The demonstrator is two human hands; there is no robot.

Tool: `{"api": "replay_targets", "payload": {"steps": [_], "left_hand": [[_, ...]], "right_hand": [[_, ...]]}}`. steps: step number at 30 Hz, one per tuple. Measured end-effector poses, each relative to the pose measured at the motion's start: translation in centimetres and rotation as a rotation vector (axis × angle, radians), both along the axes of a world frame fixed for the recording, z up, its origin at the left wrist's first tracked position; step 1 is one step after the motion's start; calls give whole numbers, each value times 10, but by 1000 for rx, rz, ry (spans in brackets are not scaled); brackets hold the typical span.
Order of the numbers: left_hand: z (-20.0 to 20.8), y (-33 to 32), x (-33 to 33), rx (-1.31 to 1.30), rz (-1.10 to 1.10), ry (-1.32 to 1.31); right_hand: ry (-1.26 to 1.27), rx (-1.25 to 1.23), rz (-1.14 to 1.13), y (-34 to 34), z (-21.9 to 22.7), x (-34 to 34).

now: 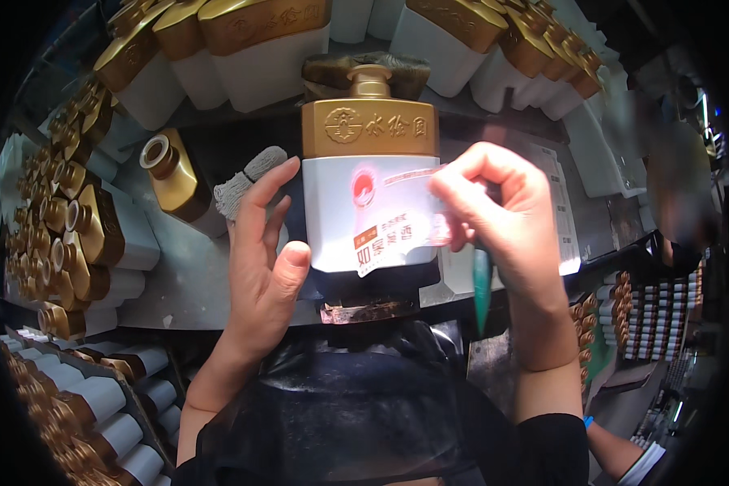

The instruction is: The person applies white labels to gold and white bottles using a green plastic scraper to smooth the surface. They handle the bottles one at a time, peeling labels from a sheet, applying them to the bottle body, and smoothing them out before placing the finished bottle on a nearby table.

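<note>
Centrally, a gold-and-white bottle (371,148) sits on a dark support (371,289), its neck pointing away from the person and its printed face toward the camera. A clear film (393,202) with red and brown print lies over the white part of that face, set at a slant, 1 corner reaching the bottle's lower edge; whether it touches the surface all over, I cannot tell.

The right hand (500,202) is closed to a pinch, thumb and fingers gripping the film's right side. A green tool (482,283) hangs below the same hand, its tip toward the person. The left hand (263,267) is open and holds nothing, its fingers slightly bent and its thumb spread; it is just beside the bottle's left side, contact unclear.

Near the left fingers lies a grey cloth (251,180), with 1 gold-topped spare (176,182) farther left on the table (190,292). More bottles crowd the far edge and both sides.
</note>
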State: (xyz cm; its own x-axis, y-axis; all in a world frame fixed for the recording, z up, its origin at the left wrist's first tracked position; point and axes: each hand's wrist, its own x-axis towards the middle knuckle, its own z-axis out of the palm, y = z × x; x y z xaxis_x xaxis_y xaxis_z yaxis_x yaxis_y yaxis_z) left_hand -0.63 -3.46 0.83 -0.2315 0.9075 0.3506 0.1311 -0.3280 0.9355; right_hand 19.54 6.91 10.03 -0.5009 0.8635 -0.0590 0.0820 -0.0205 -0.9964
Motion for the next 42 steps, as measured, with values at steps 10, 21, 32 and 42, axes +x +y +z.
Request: {"api": "replay_targets", "payload": {"steps": [10,21,32,42], "left_hand": [[1,22,16,-23,40,-29],[4,44,17,8,147,-12],[4,35,17,-5,33,-78],[2,43,17,30,91,-107]], "right_hand": [[-357,456,-223,0,-42,8],[-306,400,-165,9,-55,1],[-290,386,-84,13,-55,5],[-230,377,-148,11,-58,0]]}}
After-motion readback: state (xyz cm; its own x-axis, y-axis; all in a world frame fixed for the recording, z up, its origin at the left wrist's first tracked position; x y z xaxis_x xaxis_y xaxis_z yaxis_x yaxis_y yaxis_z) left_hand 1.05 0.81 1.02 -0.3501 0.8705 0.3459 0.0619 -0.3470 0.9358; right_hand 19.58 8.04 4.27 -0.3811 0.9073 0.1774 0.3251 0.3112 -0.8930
